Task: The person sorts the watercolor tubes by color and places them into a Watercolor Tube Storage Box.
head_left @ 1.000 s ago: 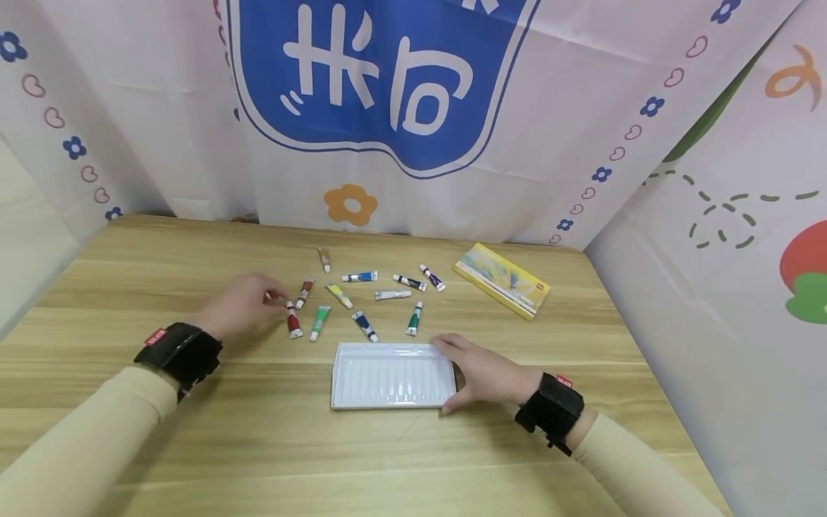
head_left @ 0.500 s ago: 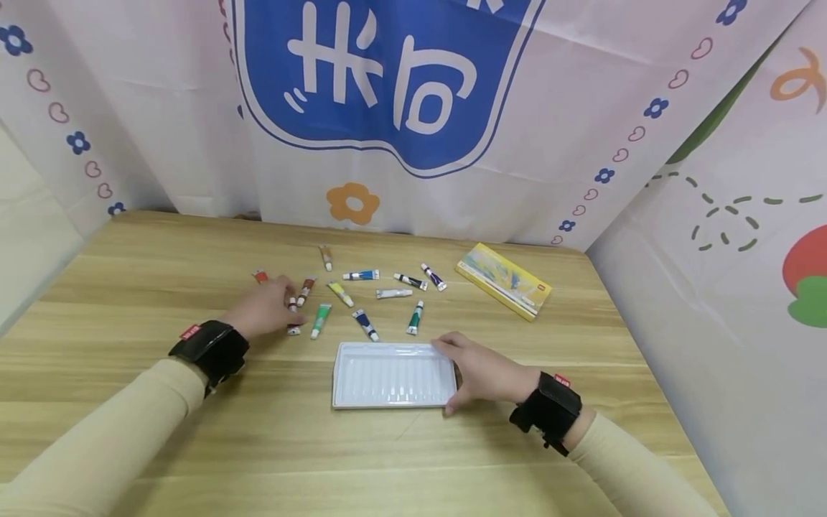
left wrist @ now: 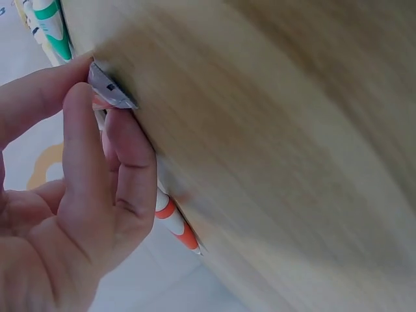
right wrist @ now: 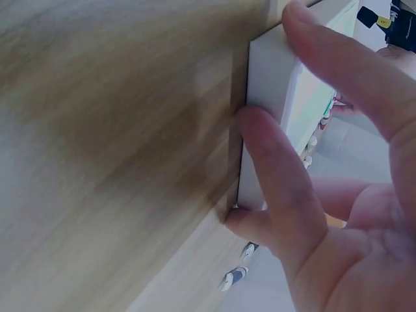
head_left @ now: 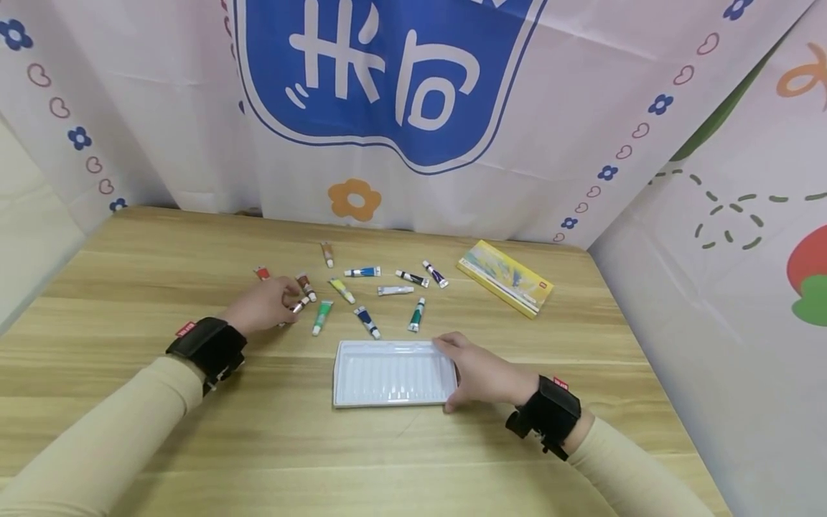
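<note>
My left hand (head_left: 261, 305) pinches a small dark red paint tube (head_left: 300, 305) between thumb and fingers, low over the table. In the left wrist view the flat crimped end of that paint tube (left wrist: 109, 90) shows at the fingertips, and the rest is mostly hidden. A brown-red tube (head_left: 306, 287) lies right beside the fingers, an orange-red tube (head_left: 261, 273) behind the hand, a light green tube (head_left: 321, 317) to its right. My right hand (head_left: 487, 373) grips the right end of a white ribbed plastic tray (head_left: 337, 373), thumb at the near corner, index finger at the far one.
More paint tubes lie scattered behind the tray, among them a yellow (head_left: 342, 291), a dark blue (head_left: 367, 322) and a dark green tube (head_left: 416, 314). A flat yellow box (head_left: 506, 278) lies at the back right. Printed cloth (head_left: 291, 179) hangs along the table's back edge.
My left hand has moved right onto the dark red tube and now pinches it, turning it. The brown-red tube has swung round, its cap now toward the right. My right hand has kept its grip.
</note>
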Demonstrator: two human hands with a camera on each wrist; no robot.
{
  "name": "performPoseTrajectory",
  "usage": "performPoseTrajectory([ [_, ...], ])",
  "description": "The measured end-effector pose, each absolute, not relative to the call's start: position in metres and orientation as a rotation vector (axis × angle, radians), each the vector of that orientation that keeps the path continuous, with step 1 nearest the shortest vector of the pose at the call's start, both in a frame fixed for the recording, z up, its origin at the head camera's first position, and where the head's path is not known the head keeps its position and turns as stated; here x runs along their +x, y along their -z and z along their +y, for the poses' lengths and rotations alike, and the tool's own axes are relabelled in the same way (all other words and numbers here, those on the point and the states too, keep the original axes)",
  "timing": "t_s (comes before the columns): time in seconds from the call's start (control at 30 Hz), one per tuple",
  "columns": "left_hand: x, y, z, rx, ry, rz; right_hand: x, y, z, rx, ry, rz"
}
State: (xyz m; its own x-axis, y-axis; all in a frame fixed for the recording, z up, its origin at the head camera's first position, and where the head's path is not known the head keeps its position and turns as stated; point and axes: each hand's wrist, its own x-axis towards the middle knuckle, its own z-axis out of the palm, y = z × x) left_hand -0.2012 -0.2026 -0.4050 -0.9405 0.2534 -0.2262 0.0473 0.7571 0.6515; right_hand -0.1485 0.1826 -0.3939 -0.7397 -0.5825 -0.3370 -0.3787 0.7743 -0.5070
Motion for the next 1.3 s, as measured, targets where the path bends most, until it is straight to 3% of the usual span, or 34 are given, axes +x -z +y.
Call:
performPoseTrajectory([
  [1.3,-0.187,0.397,-0.189,0.450,-0.739,2.846,-0.151,0.396,0.180,-0.641,0.571,2.484],
])
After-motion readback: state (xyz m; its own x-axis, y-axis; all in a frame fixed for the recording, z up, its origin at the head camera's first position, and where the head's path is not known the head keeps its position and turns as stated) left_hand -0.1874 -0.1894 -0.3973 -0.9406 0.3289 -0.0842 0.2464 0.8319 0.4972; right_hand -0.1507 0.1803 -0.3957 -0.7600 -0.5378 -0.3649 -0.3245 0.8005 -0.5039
